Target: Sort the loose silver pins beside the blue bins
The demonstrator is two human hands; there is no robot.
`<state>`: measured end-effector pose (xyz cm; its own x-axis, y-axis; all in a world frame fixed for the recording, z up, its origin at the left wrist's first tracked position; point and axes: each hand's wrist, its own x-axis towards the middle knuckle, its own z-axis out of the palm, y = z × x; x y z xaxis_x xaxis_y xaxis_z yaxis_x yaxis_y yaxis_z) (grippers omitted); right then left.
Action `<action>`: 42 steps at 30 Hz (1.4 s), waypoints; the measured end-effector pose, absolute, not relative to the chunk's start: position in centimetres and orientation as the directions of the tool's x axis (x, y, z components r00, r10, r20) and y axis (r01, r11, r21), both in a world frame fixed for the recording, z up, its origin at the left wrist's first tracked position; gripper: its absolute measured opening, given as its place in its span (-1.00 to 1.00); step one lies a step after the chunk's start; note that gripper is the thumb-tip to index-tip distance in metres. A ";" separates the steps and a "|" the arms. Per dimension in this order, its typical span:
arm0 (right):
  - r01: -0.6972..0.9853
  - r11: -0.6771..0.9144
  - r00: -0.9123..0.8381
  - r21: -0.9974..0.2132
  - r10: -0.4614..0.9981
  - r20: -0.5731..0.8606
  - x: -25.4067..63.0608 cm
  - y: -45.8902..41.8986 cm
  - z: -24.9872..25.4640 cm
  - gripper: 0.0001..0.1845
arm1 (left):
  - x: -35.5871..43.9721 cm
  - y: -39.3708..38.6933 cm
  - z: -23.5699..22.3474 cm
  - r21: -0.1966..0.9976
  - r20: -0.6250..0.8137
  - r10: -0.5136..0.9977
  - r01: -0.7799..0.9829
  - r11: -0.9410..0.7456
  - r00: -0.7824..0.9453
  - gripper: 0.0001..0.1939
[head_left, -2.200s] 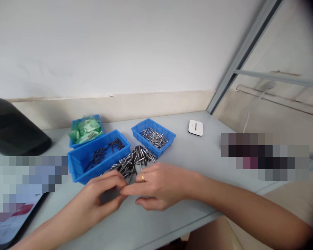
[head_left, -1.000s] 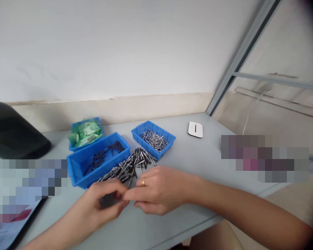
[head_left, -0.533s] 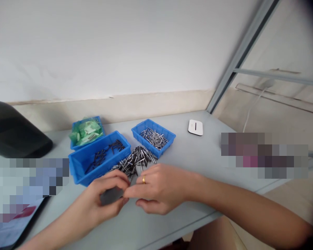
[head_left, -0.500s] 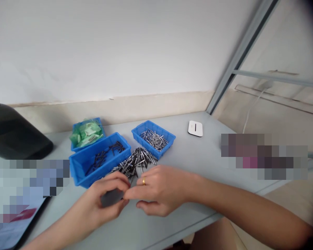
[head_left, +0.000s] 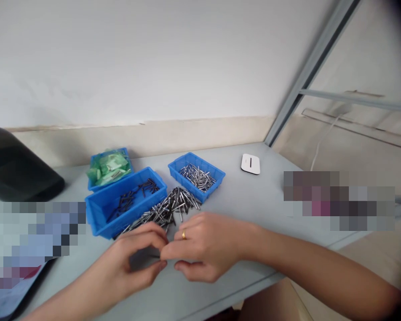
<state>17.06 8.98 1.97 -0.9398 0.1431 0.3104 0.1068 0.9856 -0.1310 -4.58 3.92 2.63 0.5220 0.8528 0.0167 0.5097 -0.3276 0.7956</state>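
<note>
My left hand and my right hand meet fingertip to fingertip near the front of the grey table. Both are closed in a pinch on a small thin dark piece, too small to name. A gold ring shows on my right hand. Just behind the fingers lies a loose heap of metal pins. Behind it stand a large blue bin with dark pins, a small blue bin with silver pins and a blue bin with green packets.
A white small device lies on the table at the back right. A black object sits at the far left. A slanted metal frame post rises at the right. The wall stands close behind the bins.
Both hands stay pinched together at the same spot, shifting only slightly. The view wobbles a little. The bins and heap have not moved.
</note>
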 end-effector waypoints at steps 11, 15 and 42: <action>0.143 0.988 -0.901 -0.059 0.155 0.404 17.1 9.3 1.8 -0.72 | -5.2 4.3 3.3 0.785 0.056 0.900 0.538 -0.307 0.431 -0.86; 0.131 0.989 -0.908 -0.075 0.150 0.391 17.2 9.4 1.9 -0.73 | -5.1 4.3 3.3 0.782 0.044 0.889 0.538 -0.315 0.456 -0.85; 0.171 0.984 -0.881 -0.051 0.176 0.439 17.5 10.0 2.0 -0.66 | -5.7 4.6 2.8 0.774 0.090 0.926 0.559 -0.297 0.367 -0.82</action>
<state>17.55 9.98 2.01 -0.8810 0.1758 0.4392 0.1711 0.9840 -0.0506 -5.71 4.62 2.79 0.3667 0.9260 0.0902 0.5593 -0.2968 0.7740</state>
